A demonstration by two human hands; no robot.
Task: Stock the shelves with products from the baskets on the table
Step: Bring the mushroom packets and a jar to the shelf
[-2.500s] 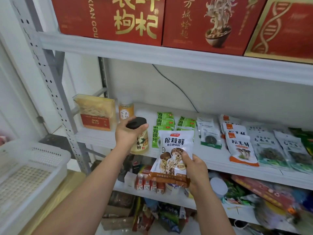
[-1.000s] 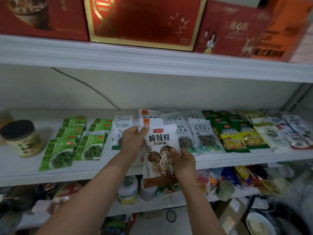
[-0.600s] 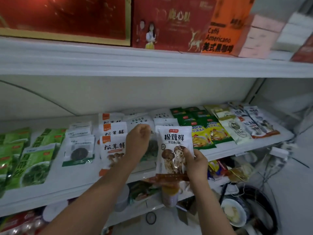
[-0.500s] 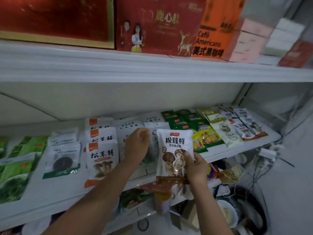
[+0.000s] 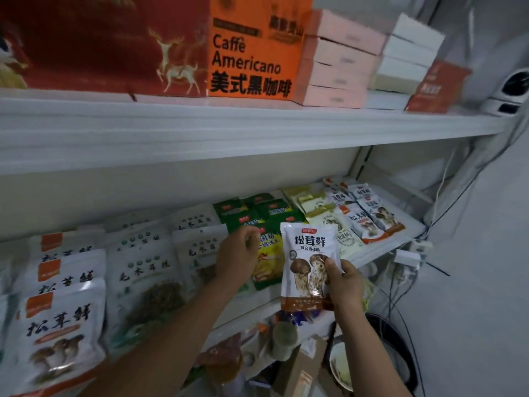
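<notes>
Your right hand grips the white mushroom seasoning pouch by its lower right side, with the thumb across the front. The pouch stands upright in the air, in front of the middle shelf and not on it. Your left hand hovers just beside the pouch on its left, over a yellow and green packet. Its fingers are curled in, and nothing shows inside them. Pouches of a similar kind lie flat near the right end of this shelf. On the upper shelf stands an orange Caffè Americano box.
</notes>
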